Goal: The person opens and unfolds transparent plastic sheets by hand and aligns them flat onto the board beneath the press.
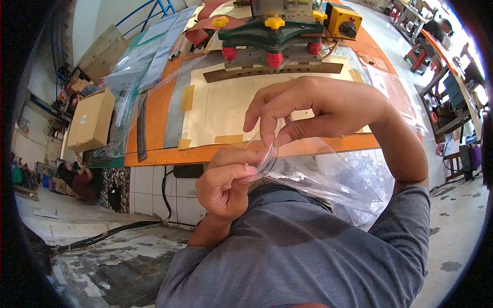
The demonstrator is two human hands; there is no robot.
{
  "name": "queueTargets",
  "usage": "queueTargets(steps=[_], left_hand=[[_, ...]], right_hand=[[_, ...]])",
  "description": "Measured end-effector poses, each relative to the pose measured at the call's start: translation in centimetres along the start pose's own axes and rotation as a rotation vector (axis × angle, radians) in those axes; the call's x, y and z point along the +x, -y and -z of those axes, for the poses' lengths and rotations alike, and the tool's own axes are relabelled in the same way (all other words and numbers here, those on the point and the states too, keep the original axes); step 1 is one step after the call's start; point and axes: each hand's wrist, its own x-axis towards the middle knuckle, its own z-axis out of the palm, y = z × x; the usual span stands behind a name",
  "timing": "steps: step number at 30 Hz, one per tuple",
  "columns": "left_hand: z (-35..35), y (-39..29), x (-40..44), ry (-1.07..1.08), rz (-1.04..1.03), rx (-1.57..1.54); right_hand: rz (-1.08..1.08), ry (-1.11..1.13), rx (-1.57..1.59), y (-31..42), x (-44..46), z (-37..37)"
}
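Between my hands, in front of my waist, is a clear plastic sheet (313,177), thin and creased. My left hand (226,182) pinches its gathered edge between thumb and fingertips. From above and to the right, my right hand (313,110) pinches the same edge with thumb and index finger, close to the left fingertips. The rest of the plastic drapes down to the right. Beyond my hands lies a cream board (221,113) with tape along its edges, under a press head (272,38) with red and yellow knobs.
An orange table (159,155) carries the press and a yellow control box (343,23). Plastic sheets (154,51) lie at the left, near a cardboard box (91,120). More clear plastic (370,174) hangs at the right below the table edge. Other people are in the background.
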Motion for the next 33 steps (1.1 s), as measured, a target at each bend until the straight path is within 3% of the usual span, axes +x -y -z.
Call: queueTargets(steps=[4, 9, 16, 21, 33], left_hand=[[0.5, 0.2, -0.2, 0.042, -0.019, 0.034], [0.5, 0.0, -0.2, 0.032, 0.033, 0.088], [0.4, -0.2, -0.1, 0.049, 0.015, 0.082], [0.3, -0.3, -0.2, 0.061, 0.068, 0.092], [0.9, 0.5, 0.0, 0.093, 0.006, 0.103]], right_hand=[[0.117, 0.016, -0.01, -1.0, 0.1, 0.1], [-0.065, -0.018, -0.128, 0.4, 0.0, -0.2], [-0.075, -0.091, -0.187, -0.2, 0.0, -1.2], [-0.239, -0.146, -0.149, 0.5, 0.2, -2.1], [-0.262, -0.319, -0.096, 0.4, 0.3, -2.6]])
